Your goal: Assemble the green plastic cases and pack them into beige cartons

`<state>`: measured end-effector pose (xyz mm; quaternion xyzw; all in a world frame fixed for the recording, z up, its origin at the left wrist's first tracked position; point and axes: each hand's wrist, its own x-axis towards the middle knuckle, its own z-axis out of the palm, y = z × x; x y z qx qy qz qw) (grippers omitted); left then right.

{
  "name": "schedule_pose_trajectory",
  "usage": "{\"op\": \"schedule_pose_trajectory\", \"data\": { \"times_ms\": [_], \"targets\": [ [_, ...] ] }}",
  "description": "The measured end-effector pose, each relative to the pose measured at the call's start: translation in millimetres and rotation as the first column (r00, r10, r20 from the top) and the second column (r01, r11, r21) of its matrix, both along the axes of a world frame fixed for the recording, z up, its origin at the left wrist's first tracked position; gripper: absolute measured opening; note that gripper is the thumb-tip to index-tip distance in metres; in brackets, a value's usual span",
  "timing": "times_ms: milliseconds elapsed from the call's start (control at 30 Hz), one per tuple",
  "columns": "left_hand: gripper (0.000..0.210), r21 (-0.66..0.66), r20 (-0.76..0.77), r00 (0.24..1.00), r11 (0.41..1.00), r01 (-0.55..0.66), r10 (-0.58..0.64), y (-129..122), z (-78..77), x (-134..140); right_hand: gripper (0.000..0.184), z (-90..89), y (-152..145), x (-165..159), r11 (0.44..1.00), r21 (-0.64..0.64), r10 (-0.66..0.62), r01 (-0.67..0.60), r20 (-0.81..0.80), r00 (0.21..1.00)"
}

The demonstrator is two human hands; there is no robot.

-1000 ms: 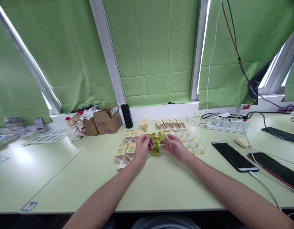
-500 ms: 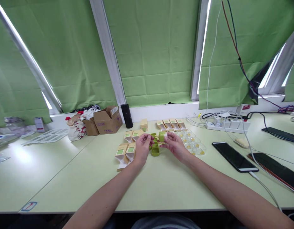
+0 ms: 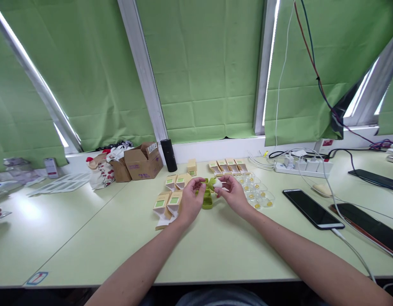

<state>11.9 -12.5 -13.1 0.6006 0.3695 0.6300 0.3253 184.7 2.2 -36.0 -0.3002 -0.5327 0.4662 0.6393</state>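
Between my hands, above the table, is a small olive-green case (image 3: 211, 183) with a white rounded piece (image 3: 217, 184) at its right side. My left hand (image 3: 194, 196) is closed, thumb and fingers pinching the green case from the left. My right hand (image 3: 234, 194) pinches the white piece at the other side. Whether the two parts are joined or apart, I cannot tell. Just below lie several more olive-green cases (image 3: 207, 203), partly covered by my left hand. Open-topped cardboard boxes (image 3: 175, 199) with green labels stand beside my left hand.
Right of my hand lie clear plastic trays (image 3: 263, 197) with yellow dots. More small cardboard boxes (image 3: 226, 167) line up behind. A phone (image 3: 313, 209), power strip (image 3: 306, 166) and cables occupy the right. A brown carton (image 3: 143, 161) and black cylinder (image 3: 169, 155) stand back left.
The green case has turned between my hands, and more of the white piece now shows on its right. Another person's hand has come in at the far left edge.
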Motion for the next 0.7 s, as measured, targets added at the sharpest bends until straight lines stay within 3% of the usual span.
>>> {"op": "schedule_pose_trajectory", "data": {
  "times_ms": [167, 333, 533, 700],
  "targets": [
    [0.03, 0.043, -0.173, 0.985, 0.999, 0.007, 0.0, -2.2, -2.7, 0.1, 0.046, 0.9, -3.6, -0.4, 0.998, 0.05, -0.044, 0.038, 0.111, 0.993],
    [0.035, 0.046, -0.248, 0.968, 0.998, 0.037, -0.024, -3.9, -5.3, 2.1, 0.041, -1.8, -4.8, -0.3, 0.992, 0.105, -0.094, 0.074, 0.203, 0.975],
    [0.037, 0.009, -0.227, 0.965, 0.991, 0.137, -0.131, -3.3, -7.8, 4.5, 0.043, -4.2, -5.6, -0.3, 0.979, 0.175, -0.154, 0.109, 0.271, 0.95],
    [0.037, -0.007, -0.162, 0.972, 0.985, 0.174, -0.173, -0.5, -10.6, 5.0, 0.041, -5.5, -5.2, 1.3, 0.94, 0.307, -0.249, 0.146, 0.327, 0.912]
  ]
}}
